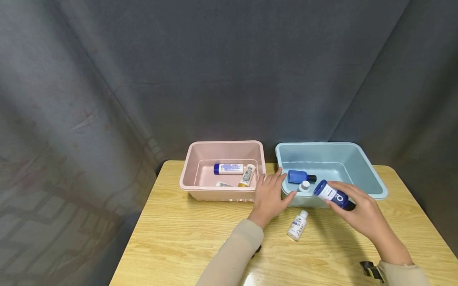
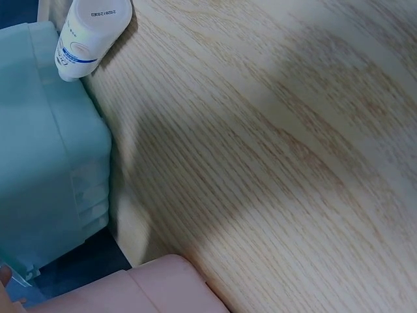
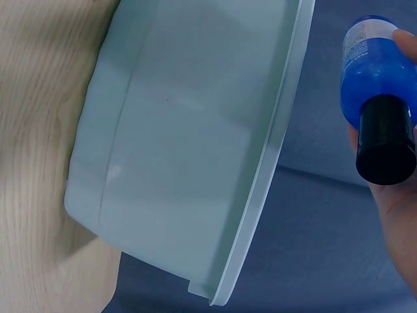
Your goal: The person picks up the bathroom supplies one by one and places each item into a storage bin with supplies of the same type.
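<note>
My right hand (image 1: 352,208) grips a blue bottle (image 1: 332,195) with a black cap and white label, held tilted over the front rim of the light blue bin (image 1: 372,186). In the right wrist view the blue bottle (image 3: 373,85) shows its black cap toward the camera, beside the bin's outer wall (image 3: 189,143). Inside the bin lie another blue bottle (image 1: 299,176) and a small white-capped bottle (image 1: 305,185). My left hand (image 1: 271,195) rests flat, fingers straight, against the blue bin's front left corner. A white bottle (image 1: 297,225) lies on the table between my hands; the white bottle (image 2: 88,32) also shows in the left wrist view.
A pink bin (image 1: 189,174) stands left of the blue one, holding a white tube with a blue cap (image 1: 228,169) and other small containers (image 1: 247,175). Both bins sit at the back of a wooden table (image 1: 186,238). A dark curtain hangs behind.
</note>
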